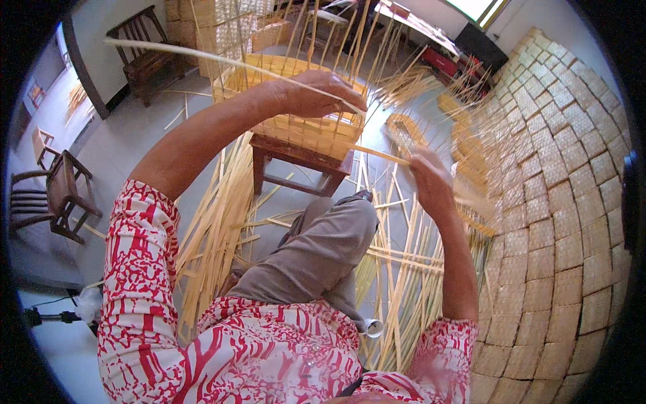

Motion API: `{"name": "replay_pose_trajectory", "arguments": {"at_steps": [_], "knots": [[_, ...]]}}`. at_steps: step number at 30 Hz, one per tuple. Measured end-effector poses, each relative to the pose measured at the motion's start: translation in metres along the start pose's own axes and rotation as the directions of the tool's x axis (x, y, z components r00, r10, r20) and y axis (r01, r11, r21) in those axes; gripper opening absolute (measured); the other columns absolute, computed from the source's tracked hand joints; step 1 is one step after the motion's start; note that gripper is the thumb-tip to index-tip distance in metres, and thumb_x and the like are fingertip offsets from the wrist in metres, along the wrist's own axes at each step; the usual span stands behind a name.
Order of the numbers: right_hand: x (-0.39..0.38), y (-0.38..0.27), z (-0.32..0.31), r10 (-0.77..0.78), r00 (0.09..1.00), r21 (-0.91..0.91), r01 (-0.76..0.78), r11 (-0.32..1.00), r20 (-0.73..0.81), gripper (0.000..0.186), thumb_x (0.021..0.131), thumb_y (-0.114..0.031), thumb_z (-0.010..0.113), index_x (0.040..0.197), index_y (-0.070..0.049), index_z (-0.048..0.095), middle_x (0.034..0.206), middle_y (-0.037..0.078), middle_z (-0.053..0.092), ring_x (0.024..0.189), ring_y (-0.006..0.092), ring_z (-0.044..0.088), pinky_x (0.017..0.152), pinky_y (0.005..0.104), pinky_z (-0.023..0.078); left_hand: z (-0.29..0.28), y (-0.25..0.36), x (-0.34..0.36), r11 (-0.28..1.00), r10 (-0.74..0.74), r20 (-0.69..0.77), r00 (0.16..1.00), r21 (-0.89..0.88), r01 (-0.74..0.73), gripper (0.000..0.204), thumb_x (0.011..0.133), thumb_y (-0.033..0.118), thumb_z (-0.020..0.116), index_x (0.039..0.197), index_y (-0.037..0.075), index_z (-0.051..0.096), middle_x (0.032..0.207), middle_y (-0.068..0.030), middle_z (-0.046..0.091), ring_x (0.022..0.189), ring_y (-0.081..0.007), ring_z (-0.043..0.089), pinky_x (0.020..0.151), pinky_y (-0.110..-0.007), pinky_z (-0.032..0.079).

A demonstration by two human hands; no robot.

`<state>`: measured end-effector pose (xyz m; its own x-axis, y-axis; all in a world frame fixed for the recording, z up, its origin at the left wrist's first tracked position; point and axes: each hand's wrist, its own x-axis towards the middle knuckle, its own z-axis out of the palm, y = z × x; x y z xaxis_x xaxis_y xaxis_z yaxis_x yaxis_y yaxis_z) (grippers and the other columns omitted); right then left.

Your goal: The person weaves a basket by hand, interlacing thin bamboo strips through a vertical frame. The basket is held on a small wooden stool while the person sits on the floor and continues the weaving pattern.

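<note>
A half-woven bamboo basket (303, 135) with tall upright stakes rests on a dark wooden stool (296, 182) in front of me. My left hand (323, 93) reaches over it, with bent fingers closed at its right corner; what lies under the fingers is partly hidden. A long pale bamboo strip (202, 57) runs from the upper left across this hand to near its fingertips. To the right of the basket, my right hand (429, 176), smeared by motion, is closed on a flat yellow bamboo strip (380, 154). This strip stretches taut from the basket's side.
Loose bamboo strips (219, 222) cover the floor beside my legs, and more (410, 296) lie at the right. Stacked woven panels (552, 202) form a wall on the right. Wooden chairs (70, 195) stand at the left. More basket pieces (407, 128) lie beyond my right hand.
</note>
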<state>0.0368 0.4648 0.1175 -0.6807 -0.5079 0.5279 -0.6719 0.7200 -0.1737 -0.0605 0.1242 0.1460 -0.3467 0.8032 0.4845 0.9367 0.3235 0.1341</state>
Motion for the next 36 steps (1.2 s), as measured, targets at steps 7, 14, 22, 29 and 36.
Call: {"name": "replay_pose_trajectory", "arguments": {"at_steps": [7, 14, 22, 29, 36], "knots": [[-0.076, 0.043, -0.062, 0.322, 0.914, 0.136, -0.296, 0.945, -0.246, 0.015, 0.099, -0.008, 0.052, 0.102, -0.002, 0.066, 0.087, 0.013, 0.067, 0.077, 0.0269, 0.067, 0.069, 0.0381, 0.052, -0.004, 0.001, -0.026, 0.995, -0.002, 0.003, 1.000, 0.100, 0.001, 0.031, 0.094, 0.023, 0.066, 0.123, 0.017, 0.062, 0.096, -0.0146, 0.065, 0.087, -0.0359, 0.068, 0.070, -0.044, 0.055], [0.004, -0.018, -0.017, 0.041, 0.979, 0.099, -0.022, 0.995, -0.202, 0.018, 0.095, -0.003, 0.054, 0.108, 0.002, 0.065, 0.091, 0.018, 0.068, 0.082, 0.0312, 0.069, 0.072, 0.0382, 0.054, 0.002, 0.019, -0.045, 0.981, 0.003, -0.003, 1.000, 0.192, -0.002, 0.032, 0.093, 0.022, 0.063, 0.124, 0.016, 0.060, 0.092, -0.0127, 0.064, 0.082, -0.0341, 0.068, 0.066, -0.043, 0.055], [0.056, 0.007, 0.060, 0.169, 0.985, -0.302, -0.148, 0.942, 0.044, 0.012, 0.092, -0.012, 0.053, 0.100, -0.011, 0.063, 0.085, 0.018, 0.067, 0.082, 0.0415, 0.066, 0.069, 0.0507, 0.051, -0.001, 0.008, -0.043, 0.990, -0.142, -0.156, 0.977, -0.025, 0.140, 0.034, 0.095, 0.030, 0.067, 0.122, 0.010, 0.064, 0.088, -0.0102, 0.068, 0.070, -0.0239, 0.069, 0.062, -0.035, 0.055], [0.044, 0.016, 0.076, 0.169, 0.985, -0.153, -0.160, 0.975, 0.046, 0.013, 0.093, -0.018, 0.053, 0.095, -0.013, 0.065, 0.082, 0.017, 0.068, 0.079, 0.0425, 0.066, 0.069, 0.0533, 0.051, -0.040, -0.021, -0.049, 0.910, -0.414, -0.774, 0.478, -0.349, 0.224, 0.032, 0.093, 0.025, 0.071, 0.118, 0.005, 0.065, 0.099, -0.0059, 0.072, 0.088, -0.0108, 0.068, 0.078, -0.027, 0.057], [0.045, 0.018, 0.082, 0.261, 0.959, -0.093, -0.251, 0.963, 0.107, 0.013, 0.095, -0.022, 0.055, 0.099, -0.015, 0.065, 0.080, 0.015, 0.069, 0.077, 0.0408, 0.067, 0.067, 0.0509, 0.052, 0.032, -0.046, -0.108, 0.728, -0.656, -0.558, 0.508, -0.292, 0.620, 0.030, 0.094, 0.014, 0.064, 0.121, 0.001, 0.064, 0.110, -0.0151, 0.072, 0.101, -0.0239, 0.070, 0.090, -0.034, 0.054]]}}
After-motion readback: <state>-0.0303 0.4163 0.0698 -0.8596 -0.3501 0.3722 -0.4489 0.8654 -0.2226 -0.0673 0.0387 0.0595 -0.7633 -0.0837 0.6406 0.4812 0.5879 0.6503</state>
